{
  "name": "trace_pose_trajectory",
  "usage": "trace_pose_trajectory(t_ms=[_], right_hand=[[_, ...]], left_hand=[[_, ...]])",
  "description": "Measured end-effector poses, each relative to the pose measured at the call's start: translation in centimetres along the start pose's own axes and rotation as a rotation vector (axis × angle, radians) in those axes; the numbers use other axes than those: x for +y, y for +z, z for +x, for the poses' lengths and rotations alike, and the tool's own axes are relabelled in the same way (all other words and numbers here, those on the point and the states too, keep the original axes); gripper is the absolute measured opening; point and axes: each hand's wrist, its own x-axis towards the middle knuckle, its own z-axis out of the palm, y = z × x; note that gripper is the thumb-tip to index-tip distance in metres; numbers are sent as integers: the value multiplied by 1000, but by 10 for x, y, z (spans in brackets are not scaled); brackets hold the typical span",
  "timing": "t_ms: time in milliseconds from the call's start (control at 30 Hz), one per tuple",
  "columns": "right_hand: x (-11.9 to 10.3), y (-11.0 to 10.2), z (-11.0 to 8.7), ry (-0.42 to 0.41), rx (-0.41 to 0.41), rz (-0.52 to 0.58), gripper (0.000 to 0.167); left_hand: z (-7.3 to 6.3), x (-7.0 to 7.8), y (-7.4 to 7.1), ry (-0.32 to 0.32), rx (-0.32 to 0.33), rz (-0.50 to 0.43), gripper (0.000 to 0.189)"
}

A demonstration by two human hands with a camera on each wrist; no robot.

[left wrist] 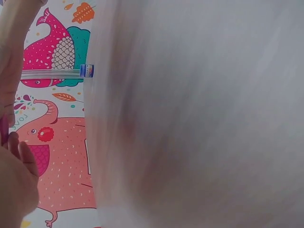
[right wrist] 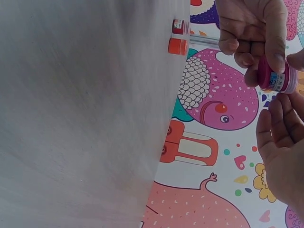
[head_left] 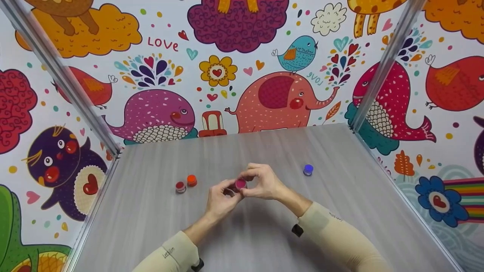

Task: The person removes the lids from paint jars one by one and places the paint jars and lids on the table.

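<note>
Between both hands, raised above the table, is a small magenta paint jar (head_left: pixel 241 184) with a printed label. My left hand (head_left: pixel 223 200) grips the jar's body; in the right wrist view its thumb lies across the label of the magenta jar (right wrist: pixel 275 78). My right hand (head_left: pixel 262 182) pinches the ridged, pale pink cap (right wrist: pixel 291 81) at the other end, thumb on one side and fingers on the other. Only a sliver of the jar (left wrist: pixel 4 129) appears at the edge of the left wrist view.
Left of the hands, a dark red jar (head_left: pixel 180 187) and an orange jar (head_left: pixel 192 180) stand close together on the grey wood-grain table (head_left: pixel 151 226). A blue jar (head_left: pixel 308 170) stands to the right. Metal posts (head_left: pixel 372 90) and cartoon-printed walls enclose the table.
</note>
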Motion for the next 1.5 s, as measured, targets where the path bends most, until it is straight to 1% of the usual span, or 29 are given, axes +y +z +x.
trace_pose_trajectory(t_ms=[133, 367, 500, 600, 700, 767, 867, 1000, 1100, 1200, 1333, 1500], right_hand=[[1, 0, 0, -27, 14, 12, 25], [0, 0, 2, -55, 26, 46, 29], [0, 1, 1, -56, 21, 44, 30], [0, 1, 1, -43, 9, 34, 29], [0, -1, 0, -10, -6, 21, 32], [-1, -2, -1, 12, 0, 16, 34], [-2, -2, -3, 39, 37, 12, 40], [-2, 3, -5, 46, 106, 1, 45], [-2, 7, -6, 59, 139, -15, 48], [-3, 9, -7, 90, 156, -17, 47], [-7, 8, -8, 126, 145, -14, 43], [-9, 7, -7, 128, 129, -11, 38]], left_hand=[[0, 1, 0, -10, -7, -20, 30], [0, 1, 0, 9, -2, -4, 30], [-1, 0, 0, 20, -2, -2, 30], [-2, 0, 0, 24, -2, -2, 29], [-2, -1, 0, 20, 3, 3, 28], [-2, 0, 0, 14, 7, 4, 27], [-2, 0, 0, 13, 10, 10, 26], [-2, 1, -1, 14, 22, 5, 28], [-2, 1, -1, 20, 29, 4, 29], [-1, 1, 0, 24, 27, 9, 29], [-1, 3, 0, 26, 28, 4, 29], [-2, 3, 1, 33, 29, -14, 28]])
